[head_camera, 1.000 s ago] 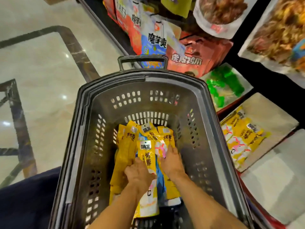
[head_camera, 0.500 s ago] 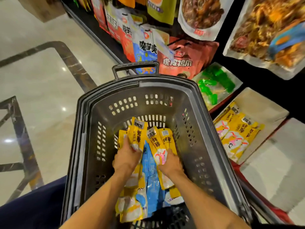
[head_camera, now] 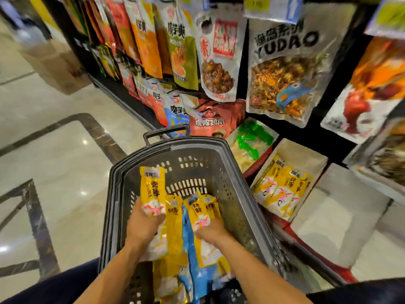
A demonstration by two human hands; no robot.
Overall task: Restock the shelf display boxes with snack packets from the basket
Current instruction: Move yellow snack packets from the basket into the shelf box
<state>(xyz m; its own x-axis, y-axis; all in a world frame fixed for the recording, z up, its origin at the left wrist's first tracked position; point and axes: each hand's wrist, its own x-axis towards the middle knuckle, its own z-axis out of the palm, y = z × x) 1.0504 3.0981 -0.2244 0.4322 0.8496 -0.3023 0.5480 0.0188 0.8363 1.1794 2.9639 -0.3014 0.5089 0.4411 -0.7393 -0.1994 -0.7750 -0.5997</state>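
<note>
2 grips in basket (head_camera: pixel 114 194): left hand (head_camera: pixel 142 224) clamps packet (head_camera: pixel 152 187) low, most above grip; right hand (head_camera: pixel 211 232) pinches packets (head_camera: pixel 202 210); likely light, slick.

Marble floor (head_camera: pixel 54 163) w/ dark inlay (head_camera: pixel 96 132), cardboard box (head_camera: pixel 59 69), hanging YUDAO bag (head_camera: pixel 285 69)

Basket (head_camera: pixel 232 194) open-topped, walls all round; display box (head_camera: pixel 306 159) right of rim, hanging bags (head_camera: pixel 285 69) above.

1 wide-angle view comes from the person's head, facing forward and steeply down into the basket (head_camera: pixel 237 194). It sits close: the left hand (head_camera: pixel 142 227) with its packet (head_camera: pixel 152 187) and the right hand (head_camera: pixel 211 232) fill the lower middle. The shelf (head_camera: pixel 306 133) spans the top and right, the floor (head_camera: pixel 54 161) the left.
</note>
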